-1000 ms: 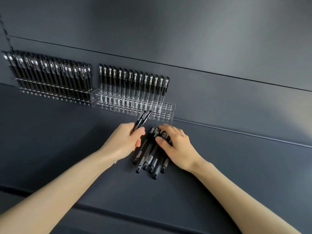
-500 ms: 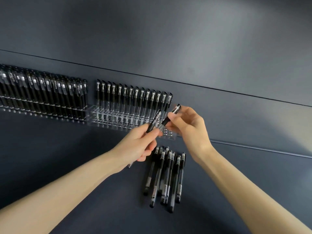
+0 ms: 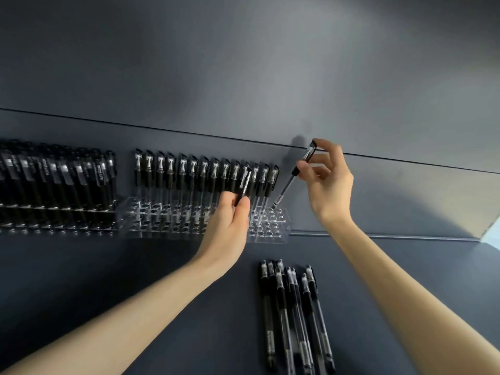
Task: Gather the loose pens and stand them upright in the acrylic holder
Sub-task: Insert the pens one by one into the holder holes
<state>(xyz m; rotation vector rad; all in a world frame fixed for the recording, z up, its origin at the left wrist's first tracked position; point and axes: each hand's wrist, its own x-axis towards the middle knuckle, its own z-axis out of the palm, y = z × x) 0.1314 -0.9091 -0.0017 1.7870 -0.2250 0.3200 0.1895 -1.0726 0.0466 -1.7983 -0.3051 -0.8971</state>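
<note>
A clear acrylic holder (image 3: 273, 234) with rows of holes stands against the back wall; its rear row is filled with several upright black pens (image 3: 192, 171). My right hand (image 3: 326, 182) pinches a black pen (image 3: 289, 182) near its cap, tilted, with the tip at a hole near the holder's right end. My left hand (image 3: 230, 226) grips another black pen (image 3: 244, 184) in front of the holder, cap up. Several loose pens (image 3: 293, 315) lie in a bundle on the dark surface below the holder's right end.
A second holder (image 3: 56, 226) packed with black pens stands to the left of the first. The dark grey wall (image 3: 243, 63) rises right behind both holders. The dark tabletop (image 3: 135, 261) stretches in front, with a pale corner at the far right edge.
My right hand rose and moved right, bringing its pen's tip down to the holder's right end. My left hand moved up in front of the holder with its pen. The view shifted upward.
</note>
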